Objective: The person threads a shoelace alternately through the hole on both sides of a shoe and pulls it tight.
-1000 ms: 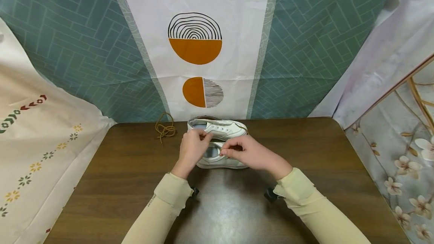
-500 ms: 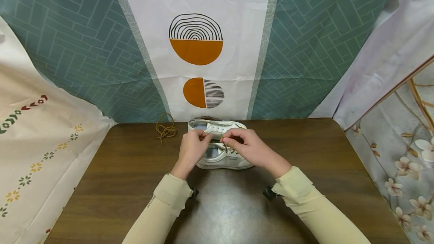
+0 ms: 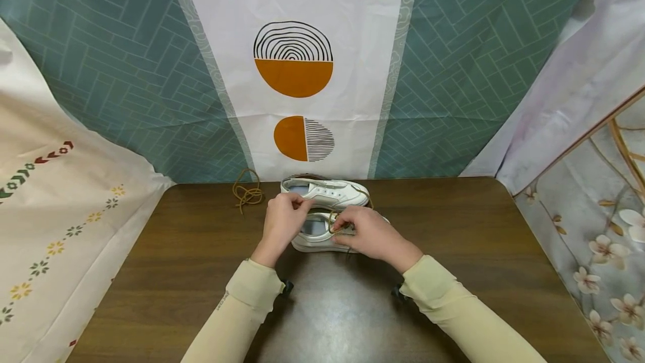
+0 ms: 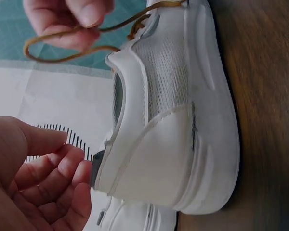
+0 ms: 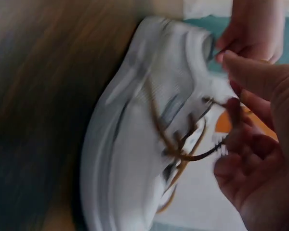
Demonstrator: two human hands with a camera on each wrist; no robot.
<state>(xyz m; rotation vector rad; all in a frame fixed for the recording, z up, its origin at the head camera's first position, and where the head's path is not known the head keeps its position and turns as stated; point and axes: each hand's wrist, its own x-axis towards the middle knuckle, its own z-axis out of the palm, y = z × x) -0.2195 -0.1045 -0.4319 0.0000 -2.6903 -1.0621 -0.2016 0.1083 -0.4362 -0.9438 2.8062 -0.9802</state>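
Two white shoes lie side by side on the table, toes to the right. Over the near shoe [image 3: 313,243], my right hand [image 3: 370,233] pinches a brown shoelace [image 4: 62,58] that loops out from the eyelets. In the right wrist view, more lace crosses the front of this shoe. My left hand [image 3: 284,220] hovers by the heel opening, fingers loosely curled and thumb tip against the index finger [image 4: 53,180], with nothing visible between them. The far shoe [image 3: 330,194] has bare eyelets along its visible side and a brown lace at its toe end.
Another brown lace [image 3: 248,195] lies in a tangle at the table's back left. The brown wooden table [image 3: 201,273] ends at a patterned cloth backdrop [image 3: 322,99] just behind the shoes. Floral cloths hang along both sides.
My right hand has first lifted from the near shoe's opening, then come down and slightly right with a lace loop now showing at its fingertips. My left hand has barely moved.
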